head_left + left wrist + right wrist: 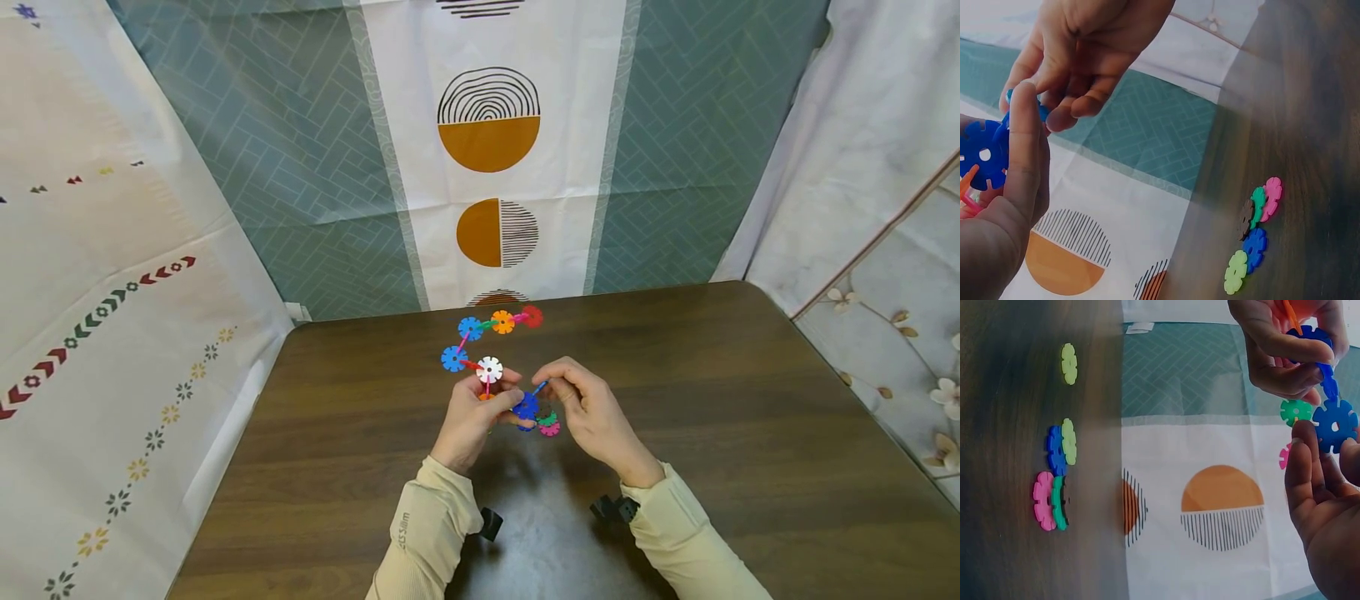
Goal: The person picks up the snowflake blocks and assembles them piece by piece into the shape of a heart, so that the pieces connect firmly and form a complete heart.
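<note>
My left hand [468,421] grips a chain of slotted plastic discs at a dark blue disc [985,154]. From there the chain curves up and away past a white disc [489,369], blue discs [453,359] and an orange disc [503,322] to a red disc [532,316]. Thumb and fingers of my right hand [603,425] pinch a blue disc [1335,426], seen edge-on in the head view. In the right wrist view it touches another blue disc [1329,381] that leads to the left hand's grip.
Loose discs lie on the wooden table [337,433] below the hands: pink [1271,199], green [1257,206], dark brown [1245,220], blue [1255,249] and yellow-green [1235,272]. A separate yellow-green disc [1069,364] lies apart from them. Patterned cloths hang behind the table and at its sides.
</note>
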### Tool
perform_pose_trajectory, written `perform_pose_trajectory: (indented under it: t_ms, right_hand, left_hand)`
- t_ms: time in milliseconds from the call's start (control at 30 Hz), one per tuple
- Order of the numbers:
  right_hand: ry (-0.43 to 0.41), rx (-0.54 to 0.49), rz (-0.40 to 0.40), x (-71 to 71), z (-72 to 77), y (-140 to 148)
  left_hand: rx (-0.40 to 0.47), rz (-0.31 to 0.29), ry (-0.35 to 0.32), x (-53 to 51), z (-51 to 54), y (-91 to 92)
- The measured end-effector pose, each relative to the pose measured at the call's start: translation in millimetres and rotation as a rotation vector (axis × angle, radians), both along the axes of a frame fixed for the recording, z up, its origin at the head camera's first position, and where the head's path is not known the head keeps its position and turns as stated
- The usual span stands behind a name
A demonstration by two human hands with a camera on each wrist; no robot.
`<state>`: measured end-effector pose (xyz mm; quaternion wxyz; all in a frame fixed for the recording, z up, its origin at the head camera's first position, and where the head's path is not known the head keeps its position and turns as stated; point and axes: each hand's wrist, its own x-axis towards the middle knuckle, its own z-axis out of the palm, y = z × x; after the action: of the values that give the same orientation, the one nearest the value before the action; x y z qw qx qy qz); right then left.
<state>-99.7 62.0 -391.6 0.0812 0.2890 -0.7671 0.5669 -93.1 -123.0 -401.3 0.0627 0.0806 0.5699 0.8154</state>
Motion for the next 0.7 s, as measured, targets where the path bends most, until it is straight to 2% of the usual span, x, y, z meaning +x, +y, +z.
perform_pose_trajectory:
  t_ms: [100, 200, 700]
  right_hand:
    - [0.004, -0.002, 0.019, 4.3, 9.3, -0.5]
    - [0.01, -0.002, 0.027, 5.2, 12.0, -0.6]
    - [0.028, -0.011, 0.036, 5.6, 8.5, -1.9]
  left_hand:
    - [-0.009, 0.001, -0.002, -0.6, 0.2, 0.3]
    - [-0.014, 0.006, -0.001, -1.1, -0.1, 0.3]
    - [0.024, -0.002, -0.013, -1.5, -2.4, 1.3]
